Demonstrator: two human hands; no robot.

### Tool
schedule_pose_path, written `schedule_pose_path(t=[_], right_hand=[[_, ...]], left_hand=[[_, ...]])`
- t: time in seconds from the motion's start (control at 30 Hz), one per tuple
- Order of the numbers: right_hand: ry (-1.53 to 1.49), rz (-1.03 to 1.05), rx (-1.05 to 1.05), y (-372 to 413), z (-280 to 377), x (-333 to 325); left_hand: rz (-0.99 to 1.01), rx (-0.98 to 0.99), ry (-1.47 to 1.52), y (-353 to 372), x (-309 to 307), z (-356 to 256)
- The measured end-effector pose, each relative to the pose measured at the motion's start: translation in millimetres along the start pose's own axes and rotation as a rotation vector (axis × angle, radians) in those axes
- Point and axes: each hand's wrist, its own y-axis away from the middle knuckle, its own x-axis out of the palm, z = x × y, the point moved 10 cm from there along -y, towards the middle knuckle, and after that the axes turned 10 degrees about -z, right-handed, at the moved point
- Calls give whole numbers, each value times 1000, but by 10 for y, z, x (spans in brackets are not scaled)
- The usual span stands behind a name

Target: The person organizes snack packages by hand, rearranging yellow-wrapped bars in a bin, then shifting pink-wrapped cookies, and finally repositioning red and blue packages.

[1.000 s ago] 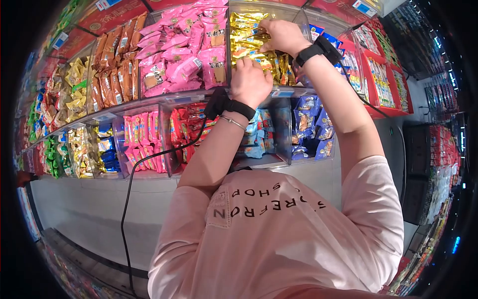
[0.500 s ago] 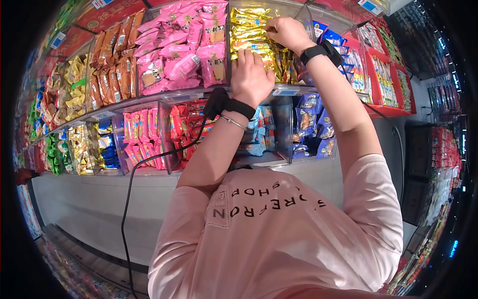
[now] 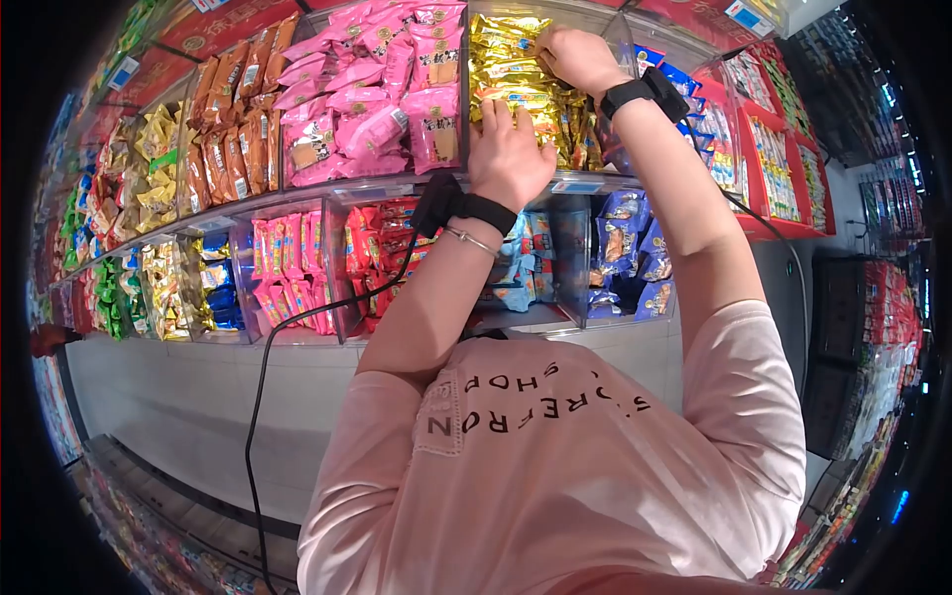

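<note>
Touching gold packets in clear bin

The left hand (image 3: 508, 151), partly open with fingers slightly spread, lies on the gold packets (image 3: 504, 71). The right hand (image 3: 583, 61) is curled against them; whether it grips one cannot be told. They fill the clear bin (image 3: 587, 19) beside pink packets (image 3: 369, 132).

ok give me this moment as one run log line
left hand: fingers on gold packets | right hand: at gold packets, grip unclear | pink packets: left of gold packets
</note>
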Motion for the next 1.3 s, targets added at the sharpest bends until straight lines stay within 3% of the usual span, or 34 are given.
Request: schedule_pose_path(t=[0.13, 0.33, 0.43, 0.5, 0.67, 0.73, 0.8, 0.87, 0.9, 1.0, 1.27, 1.3], right_hand=[[-187, -107, -124, 34, 39, -16], [-171, 82, -81, -33, 17, 192], [-110, -59, -53, -15, 16, -54], [-139, -243, 74, 7, -93, -294], [-183, -265, 1, 25, 99, -191], [-211, -379, 68, 101, 95, -319], [-148, -475, 282, 211, -226, -455], [-228, -277, 443, 352, -373, -441], [-249, -223, 358, 396, -376, -307], [-332, -165, 258, 519, -148, -133], [-199, -241, 388, 459, 25, -141], [-209, -169, 363, 430, 36, -90]], left_hand=[[37, -2, 0, -6, -48, -18], [-31, 29, 34, -9, -71, -35], [-14, 39, 16, -7, -71, -43], [-23, 34, 13, -3, -68, -28], [-65, 30, -24, 1, -23, -25], [-39, 28, -34, 5, 0, -13], [-16, 29, -23, 8, -7, -12], [6, 20, -7, -5, -36, -10], [15, 32, -16, -1, -54, -27], [-23, 68, -16, 2, -42, -57], [-51, 67, -38, 6, -10, -52], [-39, 62, -40, 5, -13, -50]])
